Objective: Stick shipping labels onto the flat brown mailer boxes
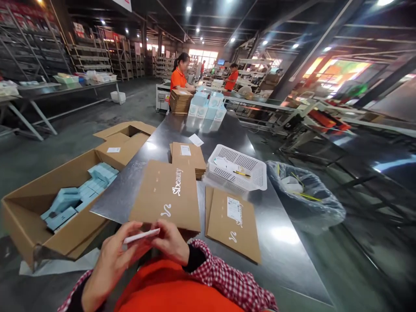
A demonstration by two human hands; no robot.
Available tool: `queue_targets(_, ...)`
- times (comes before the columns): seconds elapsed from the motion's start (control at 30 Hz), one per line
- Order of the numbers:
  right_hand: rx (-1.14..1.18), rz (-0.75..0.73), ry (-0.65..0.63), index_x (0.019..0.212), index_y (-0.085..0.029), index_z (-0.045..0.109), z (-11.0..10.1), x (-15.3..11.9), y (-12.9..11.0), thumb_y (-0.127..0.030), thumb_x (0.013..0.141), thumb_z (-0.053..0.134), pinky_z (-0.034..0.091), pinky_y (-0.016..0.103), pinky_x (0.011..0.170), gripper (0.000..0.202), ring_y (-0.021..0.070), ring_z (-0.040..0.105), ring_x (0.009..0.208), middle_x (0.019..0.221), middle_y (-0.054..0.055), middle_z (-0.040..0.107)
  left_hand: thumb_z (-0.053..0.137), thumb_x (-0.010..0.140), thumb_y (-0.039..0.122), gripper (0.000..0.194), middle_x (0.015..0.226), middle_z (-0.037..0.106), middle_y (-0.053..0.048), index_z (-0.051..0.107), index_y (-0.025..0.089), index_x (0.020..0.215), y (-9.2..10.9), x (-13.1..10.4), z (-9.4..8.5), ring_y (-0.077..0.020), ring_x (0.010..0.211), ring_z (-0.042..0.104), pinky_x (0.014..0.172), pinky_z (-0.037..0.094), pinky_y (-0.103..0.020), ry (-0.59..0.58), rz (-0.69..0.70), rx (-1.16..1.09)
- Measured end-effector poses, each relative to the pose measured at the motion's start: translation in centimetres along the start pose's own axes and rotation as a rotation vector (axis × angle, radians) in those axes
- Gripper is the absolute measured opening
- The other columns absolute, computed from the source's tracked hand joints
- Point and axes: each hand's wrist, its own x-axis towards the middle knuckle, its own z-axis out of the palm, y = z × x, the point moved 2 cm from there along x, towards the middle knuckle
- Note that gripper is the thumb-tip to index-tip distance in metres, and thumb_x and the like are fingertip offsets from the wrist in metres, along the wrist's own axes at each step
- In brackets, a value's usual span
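Observation:
Between my two hands is a thin white paper label (142, 236), seen almost edge-on, so whether it is one sheet or a small stack I cannot tell. My left hand (113, 255) pinches it at the left end with thumb and fingers. At the other end my right hand (170, 242) grips it, fingers curled. Just beyond the hands lies a flat brown carton (149, 190) with white "beauty" print. To its right, another flat carton (221, 229) bears a white printed label (234, 209). A smaller stack of flat cartons (190, 156) with a label sits behind.
A white perforated basket (261, 173) holds papers and a yellow pen. At left, an open box (19, 216) contains light-blue small boxes. A bag-lined bin (328, 208) stands right of the metal table (279, 260). Blue-white boxes (208, 106) and co-workers in orange are farther back.

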Motion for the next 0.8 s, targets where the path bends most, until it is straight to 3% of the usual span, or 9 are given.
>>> queue_targets(0.07,-0.203,-0.132,0.103,0.098,-0.018,0.065,-0.7,-0.3,-1.2,-0.043,0.069,0.075,0.049,0.027,0.071,0.039,0.0140,0.056,0.075,0.084,0.003,0.061,0.050,0.088,0.046,0.029,0.091,0.074,-0.001,0.056,0.024,0.107,0.2,0.1,0.3,-0.0155,0.078,0.072,0.063,0.057,-0.019,0.027,-0.038,-0.089)
queue_targets(0.2,-0.333,-0.344,0.119,0.089,-0.020,0.070,-1.2,-1.0,-3.0,-0.033,0.085,0.061,0.049,0.025,0.073,0.017,0.0135,0.059,0.079,0.083,0.005,0.064,0.055,0.086,0.046,0.028,0.085,0.075,0.001,0.058,0.024,0.103,0.6,0.9,0.6,-0.0156,0.073,0.072,0.063,0.057,-0.019,0.072,0.029,-0.133)
queue_targets(0.33,-0.459,-0.486,0.180,0.100,-0.021,0.068,-1.8,-1.3,-3.2,-0.027,0.092,0.049,0.051,0.025,0.077,0.022,0.0145,0.064,0.086,0.091,0.006,0.069,0.052,0.088,0.046,0.030,0.082,0.076,0.000,0.061,0.022,0.103,-0.3,1.6,1.2,-0.0145,0.068,0.072,0.059,0.056,-0.015,0.116,0.168,-0.043)
queue_targets(0.4,-0.525,-0.532,0.245,0.099,-0.021,0.067,-3.6,-0.5,-3.6,-0.028,0.093,0.045,0.052,0.026,0.074,0.024,0.0151,0.065,0.082,0.088,0.006,0.071,0.047,0.091,0.043,0.030,0.087,0.076,-0.002,0.063,0.021,0.104,-1.6,1.8,1.2,-0.0143,0.071,0.072,0.060,0.055,-0.015,0.085,0.268,0.006)
queue_targets(0.5,-0.494,-0.454,0.562,0.090,-0.019,0.065,-8.8,2.4,-5.0,-0.034,0.092,0.046,0.051,0.026,0.066,0.024,0.0149,0.063,0.070,0.076,0.004,0.068,0.047,0.092,0.038,0.027,0.085,0.076,-0.002,0.068,0.021,0.096,-4.2,1.8,0.7,-0.0148,0.070,0.072,0.061,0.055,-0.016,0.085,0.346,0.113)
queue_targets(0.57,-0.409,-0.359,0.685,0.092,-0.018,0.063,-12.7,5.4,-5.6,-0.039,0.088,0.051,0.051,0.026,0.062,0.024,0.0143,0.061,0.068,0.076,0.003,0.067,0.047,0.092,0.036,0.026,0.082,0.076,-0.002,0.069,0.022,0.093,-5.6,1.6,0.4,-0.0149,0.068,0.072,0.061,0.056,-0.017,0.125,0.399,0.172)
queue_targets(0.67,-0.444,-0.180,0.530,0.101,-0.017,0.060,-16.3,10.5,-4.6,-0.036,0.076,0.064,0.052,0.027,0.067,0.033,0.0149,0.062,0.074,0.087,0.003,0.067,0.045,0.093,0.033,0.026,0.090,0.074,-0.004,0.068,0.024,0.099,-6.6,1.4,1.2,-0.0150,0.079,0.071,0.070,0.057,-0.022,0.061,0.473,0.175)
queue_targets(0.73,-0.560,-0.043,0.417,0.103,-0.015,0.059,-17.0,13.2,-2.8,-0.029,0.069,0.071,0.052,0.031,0.073,0.039,0.0173,0.062,0.080,0.092,0.005,0.068,0.046,0.093,0.033,0.025,0.104,0.071,-0.005,0.068,0.025,0.102,-6.8,1.5,2.5,-0.0158,0.094,0.068,0.079,0.057,-0.024,0.020,0.490,0.132)
queue_targets(0.8,-0.674,0.055,0.382,0.103,-0.012,0.059,-16.8,14.8,-1.1,-0.023,0.066,0.073,0.051,0.033,0.076,0.041,0.0197,0.063,0.083,0.095,0.008,0.068,0.048,0.091,0.034,0.024,0.115,0.067,-0.006,0.068,0.025,0.100,-6.9,1.8,3.9,-0.0171,0.107,0.063,0.089,0.054,-0.028,0.026,0.491,0.108)
